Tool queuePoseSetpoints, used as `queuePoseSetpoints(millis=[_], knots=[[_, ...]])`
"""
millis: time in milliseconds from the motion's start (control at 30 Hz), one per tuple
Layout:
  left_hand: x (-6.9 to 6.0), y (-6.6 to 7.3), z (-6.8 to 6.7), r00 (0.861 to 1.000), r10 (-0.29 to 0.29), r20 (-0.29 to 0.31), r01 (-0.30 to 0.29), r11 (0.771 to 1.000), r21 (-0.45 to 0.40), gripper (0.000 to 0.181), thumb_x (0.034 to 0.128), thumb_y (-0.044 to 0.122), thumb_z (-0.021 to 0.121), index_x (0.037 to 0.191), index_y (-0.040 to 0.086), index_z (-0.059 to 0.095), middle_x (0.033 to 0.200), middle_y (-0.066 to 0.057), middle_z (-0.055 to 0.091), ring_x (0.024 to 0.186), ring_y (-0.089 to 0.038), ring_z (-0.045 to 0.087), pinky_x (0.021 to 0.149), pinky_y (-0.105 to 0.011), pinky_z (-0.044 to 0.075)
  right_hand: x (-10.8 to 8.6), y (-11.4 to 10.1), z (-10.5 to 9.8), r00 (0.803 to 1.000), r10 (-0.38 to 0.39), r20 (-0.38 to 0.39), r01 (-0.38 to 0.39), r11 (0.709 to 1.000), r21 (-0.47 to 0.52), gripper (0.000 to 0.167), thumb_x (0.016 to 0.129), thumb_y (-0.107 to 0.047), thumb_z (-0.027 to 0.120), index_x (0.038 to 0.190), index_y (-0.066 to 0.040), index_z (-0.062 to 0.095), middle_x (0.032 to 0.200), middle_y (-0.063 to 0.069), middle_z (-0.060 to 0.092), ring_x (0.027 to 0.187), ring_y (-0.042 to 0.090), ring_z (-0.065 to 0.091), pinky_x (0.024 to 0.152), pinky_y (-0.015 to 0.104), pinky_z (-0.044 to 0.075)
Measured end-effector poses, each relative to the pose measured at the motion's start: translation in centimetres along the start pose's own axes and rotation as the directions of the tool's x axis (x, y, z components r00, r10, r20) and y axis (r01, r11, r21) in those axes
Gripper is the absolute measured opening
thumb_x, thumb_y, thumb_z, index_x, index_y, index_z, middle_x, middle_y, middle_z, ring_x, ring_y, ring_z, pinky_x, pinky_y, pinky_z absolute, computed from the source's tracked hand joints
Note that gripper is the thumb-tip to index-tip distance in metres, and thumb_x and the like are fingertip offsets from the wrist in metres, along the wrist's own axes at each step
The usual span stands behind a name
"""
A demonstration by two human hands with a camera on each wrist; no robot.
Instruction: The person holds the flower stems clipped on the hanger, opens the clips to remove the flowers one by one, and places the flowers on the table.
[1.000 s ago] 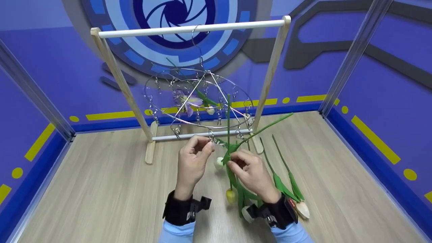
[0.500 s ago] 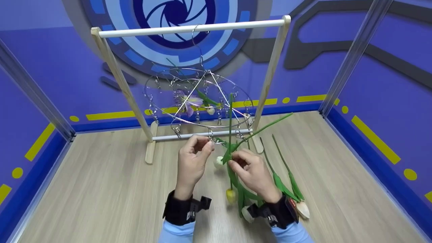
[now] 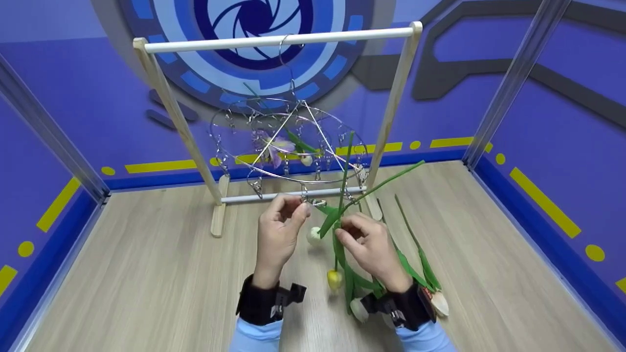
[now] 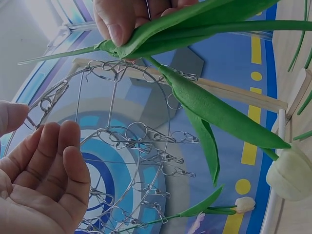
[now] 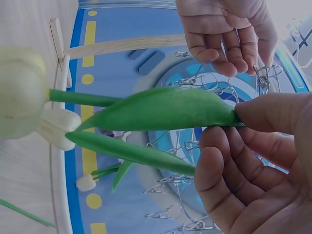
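Note:
In the head view my left hand (image 3: 280, 234) pinches a metal clip (image 3: 318, 203) at the front of a round wire hanger (image 3: 264, 175). My right hand (image 3: 369, 247) pinches a yellow tulip (image 3: 335, 279) by its leaf and stem, flower down, just right of that clip. The right wrist view shows its green leaf (image 5: 170, 109) between thumb and fingers. Close beside it, a white tulip (image 3: 314, 236) hangs head down, its stem slanting up to the right; what holds it is hidden. The left wrist view shows that white tulip (image 4: 292, 173) with its leaves.
The hanger hooks over a wooden stand's white bar (image 3: 215, 45). At its back hang a purple flower (image 3: 274, 146) and a small white tulip (image 3: 306, 160). Several tulips, one with a pale bloom (image 3: 439, 303), lie on the table (image 3: 161, 274) around my right wrist. Walls enclose the back and sides.
My right hand has shifted slightly right with the yellow tulip, whose stem end now leans right. The clip in my left hand has tipped up a little. The white tulip's head has swung slightly left.

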State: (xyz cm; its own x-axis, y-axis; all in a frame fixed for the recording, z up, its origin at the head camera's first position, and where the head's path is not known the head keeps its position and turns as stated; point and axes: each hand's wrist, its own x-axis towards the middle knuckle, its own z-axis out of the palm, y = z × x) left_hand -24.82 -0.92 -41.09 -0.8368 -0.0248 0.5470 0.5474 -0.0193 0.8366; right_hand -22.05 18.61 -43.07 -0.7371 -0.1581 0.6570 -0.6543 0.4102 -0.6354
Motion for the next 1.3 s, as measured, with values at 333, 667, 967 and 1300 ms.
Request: queuePoseSetpoints(millis=[333,667,967,1300], knots=[[0.1,0.1,-0.1,1.0,-0.01,-0.009,0.01,1.0,0.001,0.009,0.0961,0.005,0.068,0.099,-0.003,0.067,0.085,-0.011,0.067,0.078,-0.013,0.064,0.07,-0.022,0.049,0.0,-0.1,-0.5,1.0,0.02,-0.02,-0.02,1.0,-0.02,0.013,0.093,0.004,0.07,0.093,-0.009,0.072,0.083,-0.003,0.067,0.069,0.011,0.062,0.063,0.023,0.05],[0.0,0.1,0.0,0.999,-0.03,-0.026,0.029,0.999,-0.023,0.011,0.0975,0.005,0.067,0.105,-0.004,0.067,0.087,-0.008,0.066,0.079,-0.013,0.064,0.072,-0.023,0.051,0.1,0.0,-0.9,0.998,0.035,-0.054,-0.036,0.999,-0.017,0.01,0.092,0.004,0.071,0.093,-0.006,0.072,0.083,-0.001,0.067,0.069,0.011,0.059,0.062,0.024,0.048],[0.0,0.1,0.0,0.999,-0.029,-0.029,0.028,0.999,-0.028,0.016,0.0993,0.004,0.064,0.11,-0.008,0.065,0.091,-0.013,0.066,0.082,-0.015,0.065,0.075,-0.024,0.052,0.0,0.1,-1.4,0.996,0.061,-0.063,-0.064,0.997,-0.04,0.005,0.094,0.0,0.07,0.096,-0.004,0.071,0.084,0.001,0.068,0.07,0.013,0.061,0.064,0.023,0.049],[0.1,0.4,0.0,0.999,-0.029,-0.046,0.026,0.997,-0.07,0.019,0.1003,0.001,0.061,0.116,-0.009,0.064,0.096,-0.012,0.065,0.082,-0.016,0.065,0.072,-0.023,0.053,0.1,0.2,-1.9,0.989,0.133,-0.063,-0.133,0.991,0.005,0.007,0.094,0.003,0.068,0.094,-0.004,0.069,0.082,0.0,0.068,0.068,0.011,0.061,0.062,0.023,0.048]])
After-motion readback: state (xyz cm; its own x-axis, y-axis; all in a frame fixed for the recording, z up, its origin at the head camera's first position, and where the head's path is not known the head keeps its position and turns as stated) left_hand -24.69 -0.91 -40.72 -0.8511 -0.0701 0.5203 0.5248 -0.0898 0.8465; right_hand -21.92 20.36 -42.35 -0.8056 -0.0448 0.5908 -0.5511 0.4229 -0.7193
